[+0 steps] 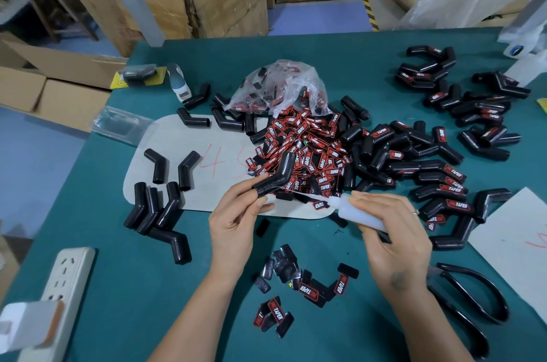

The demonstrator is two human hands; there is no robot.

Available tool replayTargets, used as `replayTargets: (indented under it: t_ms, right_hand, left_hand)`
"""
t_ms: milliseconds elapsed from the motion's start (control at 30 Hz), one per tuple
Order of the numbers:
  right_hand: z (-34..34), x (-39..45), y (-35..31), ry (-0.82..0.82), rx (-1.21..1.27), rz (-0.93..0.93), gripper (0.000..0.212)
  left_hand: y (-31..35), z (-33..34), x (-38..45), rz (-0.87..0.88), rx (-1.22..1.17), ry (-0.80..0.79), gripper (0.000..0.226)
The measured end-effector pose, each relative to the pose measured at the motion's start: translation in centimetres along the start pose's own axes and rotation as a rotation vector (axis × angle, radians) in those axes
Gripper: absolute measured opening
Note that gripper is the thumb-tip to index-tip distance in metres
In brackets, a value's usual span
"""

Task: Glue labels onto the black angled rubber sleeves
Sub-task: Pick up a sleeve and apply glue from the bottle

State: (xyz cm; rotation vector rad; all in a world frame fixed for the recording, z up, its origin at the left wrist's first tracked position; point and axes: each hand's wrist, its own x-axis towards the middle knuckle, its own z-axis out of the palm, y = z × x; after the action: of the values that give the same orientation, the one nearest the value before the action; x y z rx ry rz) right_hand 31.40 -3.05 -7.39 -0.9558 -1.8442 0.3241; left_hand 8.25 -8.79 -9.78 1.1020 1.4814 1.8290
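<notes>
Above the bench (118, 287), at mid-frame: two bare hands are seen working close together.
Left grip: the left hand (236, 222) is pinched on one black angled sleeve (276, 176), held off the bench.
Right grip: the right hand (390, 231) is wrapped around a white glue bottle (358, 210).
Nozzle: pointed toward the held sleeve, just below its bend.
Beyond both grips: a label heap (305, 151) is spilled from a clear bag (281, 86).
Nearer than the grips: loose labels (296, 281) are scattered.
Right of the right grip: labelled sleeves (438, 181) are piled.
</notes>
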Motion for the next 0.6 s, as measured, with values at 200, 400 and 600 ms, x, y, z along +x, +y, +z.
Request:
replayTargets:
  t_ms: [200,400,600]
  right_hand:
    - [-0.1,-0.1,0.2,0.011,-0.013,0.015,0.044]
    - [-0.7,0.6,-0.6,-0.017,0.143,0.228,0.038]
    - [-0.5,1.1,-0.2,-0.14,0.264,0.6,0.041]
  left_hand:
    - [0.2,-0.1,0.1,0.027,-0.005,-0.009,0.029]
    - [0.4,-0.1,0.4,-0.032,-0.044,0.049,0.024]
    - [0.7,-0.3,1.0,-0.114,-0.036,0.034,0.021]
